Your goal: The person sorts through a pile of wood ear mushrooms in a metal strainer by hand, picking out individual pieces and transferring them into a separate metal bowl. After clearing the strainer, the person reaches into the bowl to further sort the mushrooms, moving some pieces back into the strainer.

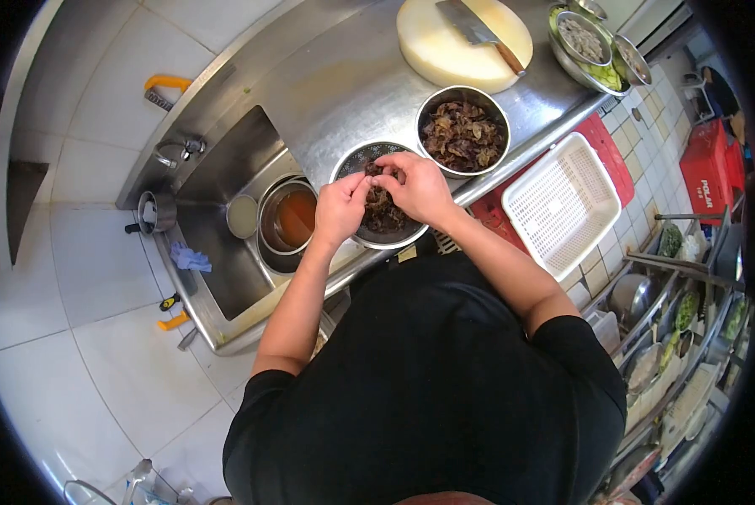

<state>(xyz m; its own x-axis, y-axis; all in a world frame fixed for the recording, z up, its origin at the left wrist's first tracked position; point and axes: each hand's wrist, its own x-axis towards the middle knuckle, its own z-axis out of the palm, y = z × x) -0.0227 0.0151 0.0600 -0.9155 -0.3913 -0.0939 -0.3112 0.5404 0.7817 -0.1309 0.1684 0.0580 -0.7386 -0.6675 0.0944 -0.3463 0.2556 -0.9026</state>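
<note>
Both hands meet over a perforated metal colander (341,167) that holds dark brown, leafy, wet-looking pieces (383,212). My left hand (342,204) has its thumb and fingers pinched on a small dark piece at the colander's left side. My right hand (413,187) comes in from the right, its fingertips closed on the same dark stuff and touching the left fingertips. Just beyond my right hand stands a steel bowl (505,150) filled with similar dark brown pieces (463,135).
A round cutting board (415,42) bears a cleaver (470,23). Left is a sink (226,290) with a pot of orange-brown liquid (297,217). A white basket (563,202) stands right, below the counter edge. Bowls of food (581,40) are at the upper right.
</note>
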